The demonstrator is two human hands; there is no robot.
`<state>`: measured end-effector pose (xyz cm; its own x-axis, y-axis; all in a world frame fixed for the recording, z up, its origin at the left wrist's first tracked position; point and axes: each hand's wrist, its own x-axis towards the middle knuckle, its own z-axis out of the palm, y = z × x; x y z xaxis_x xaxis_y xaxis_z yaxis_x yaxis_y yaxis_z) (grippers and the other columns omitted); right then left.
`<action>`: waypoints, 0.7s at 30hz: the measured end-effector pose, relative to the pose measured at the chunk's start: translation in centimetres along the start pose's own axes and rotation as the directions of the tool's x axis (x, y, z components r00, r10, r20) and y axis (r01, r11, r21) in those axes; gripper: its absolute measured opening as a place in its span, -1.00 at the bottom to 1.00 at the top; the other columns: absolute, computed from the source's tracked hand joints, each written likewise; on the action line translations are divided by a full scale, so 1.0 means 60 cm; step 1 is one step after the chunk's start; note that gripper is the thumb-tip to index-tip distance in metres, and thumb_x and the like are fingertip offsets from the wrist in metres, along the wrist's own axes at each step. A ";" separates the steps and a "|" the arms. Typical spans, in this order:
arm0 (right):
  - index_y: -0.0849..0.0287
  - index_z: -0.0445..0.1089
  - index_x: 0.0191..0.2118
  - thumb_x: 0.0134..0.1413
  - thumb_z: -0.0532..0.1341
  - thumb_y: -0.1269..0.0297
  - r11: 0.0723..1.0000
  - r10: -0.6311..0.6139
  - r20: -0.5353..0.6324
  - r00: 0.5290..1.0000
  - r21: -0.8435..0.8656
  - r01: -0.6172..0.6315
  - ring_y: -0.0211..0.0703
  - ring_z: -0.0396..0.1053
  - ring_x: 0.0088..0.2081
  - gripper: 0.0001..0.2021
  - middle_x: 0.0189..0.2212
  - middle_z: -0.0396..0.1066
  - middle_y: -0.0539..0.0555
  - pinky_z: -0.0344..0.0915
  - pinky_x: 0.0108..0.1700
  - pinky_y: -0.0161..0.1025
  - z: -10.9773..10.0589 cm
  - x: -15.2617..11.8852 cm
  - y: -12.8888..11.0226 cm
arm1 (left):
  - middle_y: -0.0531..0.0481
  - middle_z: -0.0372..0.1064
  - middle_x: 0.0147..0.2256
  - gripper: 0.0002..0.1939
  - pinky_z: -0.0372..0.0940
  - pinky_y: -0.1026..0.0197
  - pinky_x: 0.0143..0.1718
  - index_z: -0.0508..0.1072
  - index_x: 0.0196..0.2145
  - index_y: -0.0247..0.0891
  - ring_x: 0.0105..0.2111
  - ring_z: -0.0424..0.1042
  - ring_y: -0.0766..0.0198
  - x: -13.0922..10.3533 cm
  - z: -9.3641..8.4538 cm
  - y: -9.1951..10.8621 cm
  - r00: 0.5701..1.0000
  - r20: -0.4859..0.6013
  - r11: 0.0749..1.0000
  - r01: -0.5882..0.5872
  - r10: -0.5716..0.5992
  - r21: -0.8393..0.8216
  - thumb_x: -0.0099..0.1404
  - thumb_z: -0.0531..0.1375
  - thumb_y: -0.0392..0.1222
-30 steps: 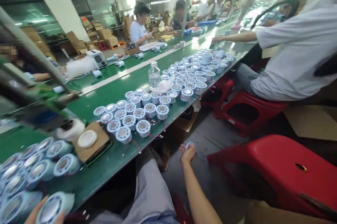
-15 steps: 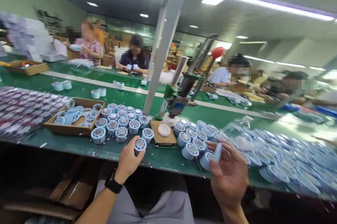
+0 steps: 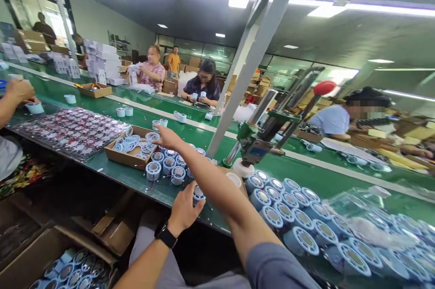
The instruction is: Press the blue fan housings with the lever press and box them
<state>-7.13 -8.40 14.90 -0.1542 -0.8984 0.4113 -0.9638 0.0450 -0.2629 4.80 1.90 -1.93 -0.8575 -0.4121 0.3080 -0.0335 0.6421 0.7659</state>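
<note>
My left hand (image 3: 185, 207), with a black watch at the wrist, is closed around a light-blue cylindrical housing (image 3: 198, 193) with a metal disc on top. My right forearm partly covers that housing. Reaching across to the left, my right hand (image 3: 168, 138) is over the right edge of a cardboard box (image 3: 124, 158) of flat light-blue rings (image 3: 127, 144). Its fingers look apart, beside a ring (image 3: 152, 137). Several more housings (image 3: 169, 165) stand in rows below this hand, with thin wires at some.
A hand press (image 3: 260, 144) with a red knob stands behind my right arm. Many housings (image 3: 302, 239) crowd the right, some under clear plastic (image 3: 360, 207). Flat parts (image 3: 78, 130) cover the left. A metal post (image 3: 251, 62) rises centrally; a co-worker's hand (image 3: 20, 89) is far left.
My right hand has swung from the right-hand housings, where it held a light-blue ring, across to the ring box. My left hand keeps its housing. The view has turned left.
</note>
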 end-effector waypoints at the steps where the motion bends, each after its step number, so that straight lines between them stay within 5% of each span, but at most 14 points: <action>1: 0.32 0.36 0.08 0.25 0.25 0.28 1.000 0.003 -0.001 1.000 0.007 -0.003 -0.12 0.37 0.10 -0.66 0.05 0.38 0.17 0.36 0.17 -0.03 -0.009 0.004 0.001 | -0.24 0.34 0.16 -0.45 0.28 -0.11 0.16 0.27 0.21 -0.26 0.14 0.38 -0.06 0.001 0.000 -0.002 1.000 -0.010 1.000 -0.001 0.000 -0.030 0.29 0.15 -0.11; 4: 0.25 0.41 0.03 0.13 0.31 0.41 0.999 0.029 -0.046 0.999 0.030 -0.028 -0.26 0.42 0.03 -0.68 -0.05 0.46 0.05 0.36 0.16 -0.21 -0.047 -0.057 0.019 | -0.20 0.34 0.17 -0.46 0.22 -0.07 0.23 0.30 0.18 -0.25 0.17 0.35 0.00 0.008 -0.003 -0.006 1.000 0.001 0.990 0.020 -0.020 -0.139 0.26 0.18 -0.13; 7: 0.17 0.43 -0.04 0.17 0.24 0.39 0.992 0.121 -0.229 0.966 0.057 -0.110 -0.28 0.47 -0.09 -0.77 -0.13 0.49 0.01 0.43 0.03 -0.31 -0.070 -0.219 0.035 | -0.18 0.34 0.18 -0.45 0.20 -0.06 0.24 0.33 0.17 -0.23 0.18 0.34 0.01 0.015 -0.008 -0.004 0.997 0.043 0.978 0.064 -0.056 -0.196 0.22 0.21 -0.14; 9: 0.18 0.42 -0.12 0.24 0.12 0.37 0.975 0.223 -0.406 0.886 0.082 -0.208 -0.24 0.48 -0.21 -0.83 -0.22 0.50 0.05 0.47 -0.14 -0.29 -0.078 -0.343 0.039 | -0.17 0.36 0.17 -0.45 0.21 -0.05 0.23 0.34 0.16 -0.22 0.17 0.35 0.00 0.019 -0.012 -0.002 0.995 0.062 0.973 0.089 -0.078 -0.213 0.20 0.22 -0.14; 12: 0.19 0.39 -0.20 0.25 0.08 0.35 0.937 0.304 -0.667 0.680 0.081 -0.340 -0.22 0.44 -0.30 -0.85 -0.32 0.45 0.08 0.44 -0.24 -0.26 -0.127 -0.471 0.040 | -0.17 0.40 0.13 -0.44 0.24 -0.04 0.20 0.37 0.13 -0.23 0.13 0.39 -0.01 0.024 -0.017 0.001 0.993 0.077 0.968 0.110 -0.095 -0.227 0.17 0.22 -0.10; 14: 0.18 0.40 -0.17 0.21 0.13 0.34 0.926 0.224 -0.809 0.544 0.002 -0.379 -0.19 0.45 -0.21 -0.87 -0.27 0.44 0.09 0.44 -0.11 -0.20 -0.209 -0.484 0.046 | -0.18 0.42 0.10 -0.42 0.26 -0.04 0.18 0.38 0.12 -0.25 0.10 0.41 -0.02 0.025 -0.019 0.003 0.991 0.068 0.965 0.124 -0.111 -0.233 0.14 0.24 -0.05; 16: 0.17 0.41 -0.09 0.21 0.13 0.36 0.914 0.103 -0.872 0.479 -0.107 -0.391 -0.15 0.44 -0.04 -0.81 -0.16 0.44 0.10 0.42 0.01 -0.17 -0.321 -0.445 0.065 | -0.19 0.46 0.06 -0.40 0.28 -0.04 0.14 0.41 0.09 -0.27 0.05 0.44 -0.04 0.023 -0.020 0.011 0.989 0.043 0.959 0.151 -0.144 -0.240 0.10 0.26 -0.01; 18: 0.20 0.39 0.02 0.19 0.09 0.37 0.878 0.032 -0.850 0.525 -0.227 -0.422 -0.14 0.42 0.03 -0.70 -0.08 0.42 0.09 0.39 0.02 -0.22 -0.436 -0.380 0.099 | -0.18 0.49 0.00 -0.39 0.32 -0.03 0.09 0.44 0.05 -0.28 0.00 0.47 -0.04 0.021 -0.022 0.030 0.984 0.034 0.953 0.175 -0.172 -0.247 0.06 0.28 0.02; 21: 0.41 0.41 -0.03 0.08 0.12 0.34 0.889 0.215 -0.817 0.535 -0.063 -0.453 -0.15 0.46 0.01 -0.63 -0.16 0.48 0.04 0.34 0.02 -0.20 -0.553 -0.293 0.160 | -0.15 0.51 -0.03 -0.40 0.34 0.01 0.06 0.46 0.04 -0.27 -0.04 0.48 -0.01 0.035 -0.022 0.073 0.988 0.078 0.955 0.148 -0.132 -0.259 0.05 0.31 0.02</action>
<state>-20.92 22.30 34.10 -0.4678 -0.1146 0.8764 -0.8009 0.4743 -0.3655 3.54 3.00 2.82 -0.8832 -0.4411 0.1594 -0.0257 0.3850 0.9226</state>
